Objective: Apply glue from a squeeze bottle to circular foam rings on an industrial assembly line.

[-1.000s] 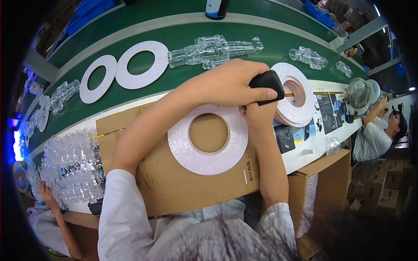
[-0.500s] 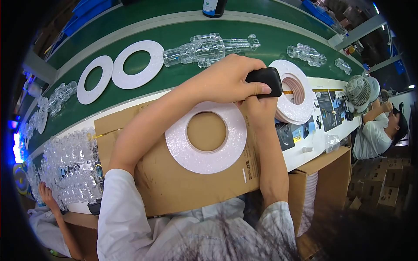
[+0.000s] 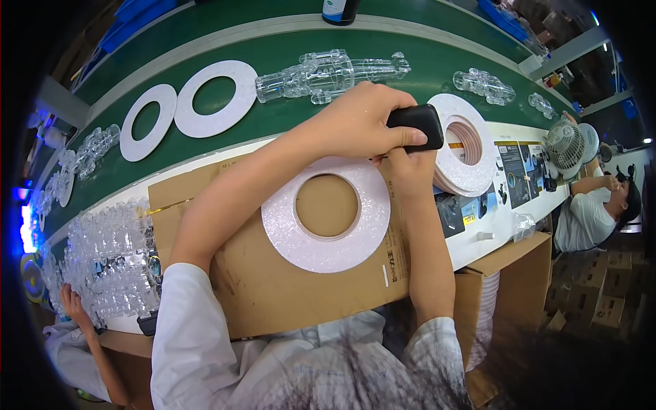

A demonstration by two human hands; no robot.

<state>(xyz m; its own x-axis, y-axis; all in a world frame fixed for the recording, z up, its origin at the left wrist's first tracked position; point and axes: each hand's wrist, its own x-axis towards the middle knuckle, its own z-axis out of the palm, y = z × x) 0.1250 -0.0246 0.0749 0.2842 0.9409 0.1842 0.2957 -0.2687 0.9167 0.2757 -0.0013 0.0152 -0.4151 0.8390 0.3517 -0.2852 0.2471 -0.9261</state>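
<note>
My left hand (image 3: 365, 121) is closed on a smooth black rounded object (image 3: 422, 127), its thumb pressed across the near face; I cannot make out the object's kind. My right hand (image 3: 412, 169) is up against its underside, the fingers hidden behind the object and my left hand. Below my crossed arms, a white speckled flat ring (image 3: 281, 225) lies on a brown cardboard box (image 3: 239, 301). Just right of the hands stands a stack of similar rings (image 3: 484, 160), with pinkish inner edges.
Along the green conveyor belt (image 3: 287, 123) lie clear plastic figure-shaped parts (image 3: 321, 76) and two white rings (image 3: 215, 99). Many clear parts (image 3: 116, 260) crowd the left, near another person's hand (image 3: 74, 306). An open carton (image 3: 516, 263), a fan (image 3: 566, 147) and a co-worker (image 3: 594, 212) are right.
My hands keep the same hold on the black object, and the ring beneath stays on the cardboard. At far right, the co-worker's forearm has shifted slightly; the whole view has moved a little.
</note>
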